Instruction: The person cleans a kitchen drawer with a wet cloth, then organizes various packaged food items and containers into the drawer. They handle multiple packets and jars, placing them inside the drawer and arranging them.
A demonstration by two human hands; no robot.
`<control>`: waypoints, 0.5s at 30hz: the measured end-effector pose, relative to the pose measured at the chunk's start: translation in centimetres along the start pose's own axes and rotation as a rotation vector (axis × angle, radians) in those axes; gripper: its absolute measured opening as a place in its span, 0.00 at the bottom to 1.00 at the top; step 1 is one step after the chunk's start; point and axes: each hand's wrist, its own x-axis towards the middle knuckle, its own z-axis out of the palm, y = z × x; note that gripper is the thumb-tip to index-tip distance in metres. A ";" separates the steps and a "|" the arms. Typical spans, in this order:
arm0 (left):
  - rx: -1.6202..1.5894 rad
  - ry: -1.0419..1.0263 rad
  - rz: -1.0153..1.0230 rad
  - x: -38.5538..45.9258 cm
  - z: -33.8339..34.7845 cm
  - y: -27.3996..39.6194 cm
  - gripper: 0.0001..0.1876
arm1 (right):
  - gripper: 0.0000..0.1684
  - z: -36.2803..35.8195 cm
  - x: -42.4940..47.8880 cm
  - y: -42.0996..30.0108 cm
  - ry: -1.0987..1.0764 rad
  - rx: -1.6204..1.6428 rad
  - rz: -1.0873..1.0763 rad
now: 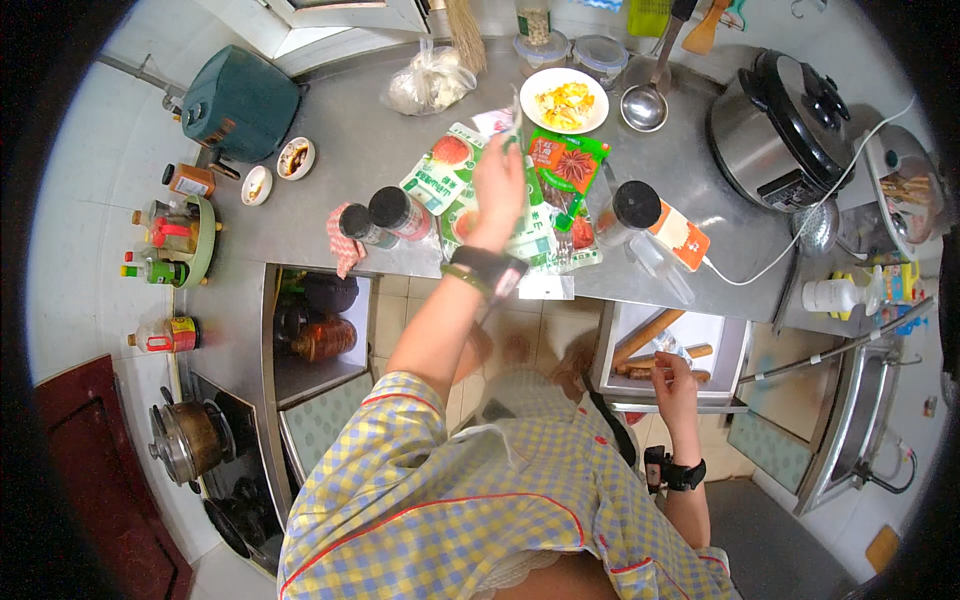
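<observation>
Over the steel counter, my left hand [500, 187] pinches a thin packet [515, 112] seen nearly edge-on, so its face is hidden. Green-and-white food packets [442, 176] are spread beneath that hand. To its right is a green-and-red spice packet [568, 169] picturing star anise. My right hand [675, 386] is bent over the front of a pulled-out drawer [731, 352]. Wooden rolling pins [649, 335] and a clear plastic wrapper [670, 346] lie in this drawer, close to the fingertips. Whether those fingers grip anything is unclear.
Black-lidded jars [401, 214] flank the packets, another jar [630, 210] standing right. Behind are a plate of cooked egg [564, 103] and a ladle [645, 107]. A pressure cooker [780, 135] trails a white cable [787, 259]. A second drawer [360, 330] is open at left.
</observation>
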 end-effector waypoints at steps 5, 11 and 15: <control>-0.576 -0.060 -0.225 0.5 -6.1 3.0 0.14 | 0.14 0.2 1.4 -2.6 -0.001 0.064 -0.056; -0.569 -0.141 -0.101 -2.1 -11.6 5.1 0.13 | 0.14 -0.2 4.2 -7.9 -0.178 0.133 -0.139; -0.776 -0.264 -0.120 -6.4 -13.5 7.9 0.13 | 0.27 0.8 6.7 -13.3 -0.508 0.831 -0.021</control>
